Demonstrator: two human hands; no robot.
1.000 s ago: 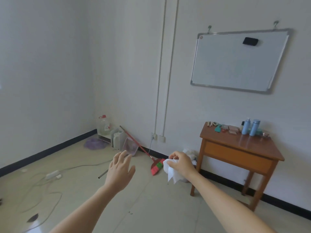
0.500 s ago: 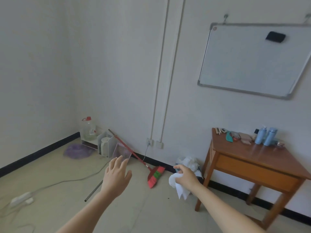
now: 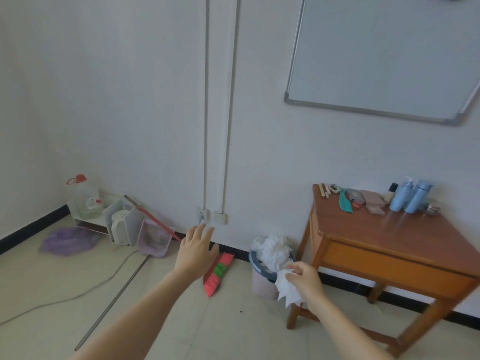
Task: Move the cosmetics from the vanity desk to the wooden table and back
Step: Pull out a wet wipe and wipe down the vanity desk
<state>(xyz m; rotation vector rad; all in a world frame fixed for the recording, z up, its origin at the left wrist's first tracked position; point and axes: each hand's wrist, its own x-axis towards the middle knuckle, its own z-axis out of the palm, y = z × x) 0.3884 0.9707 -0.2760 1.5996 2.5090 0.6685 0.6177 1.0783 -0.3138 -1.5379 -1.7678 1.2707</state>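
A wooden table (image 3: pixel 394 240) stands against the wall at the right. Along its back edge lie several cosmetics: two light blue bottles (image 3: pixel 409 197), a teal item (image 3: pixel 345 202), pink compacts (image 3: pixel 372 201) and small sticks (image 3: pixel 326 190). My right hand (image 3: pixel 305 280) grips a crumpled white tissue (image 3: pixel 287 288) just in front of a waste bin (image 3: pixel 262 279), left of the table. My left hand (image 3: pixel 197 252) is raised with fingers straight and holds nothing.
The bin is stuffed with white paper. A red and green broom (image 3: pixel 218 272) leans on the wall beside it. A dustpan (image 3: pixel 153 239), a water jug (image 3: pixel 84 197), a purple bag (image 3: pixel 66 241) and a cable (image 3: pixel 78 294) occupy the left floor. A whiteboard (image 3: pixel 384 55) hangs above the table.
I have come closer to the wall and table. My right hand with the tissue has drawn near the bin's rim. My left hand stays raised and open.
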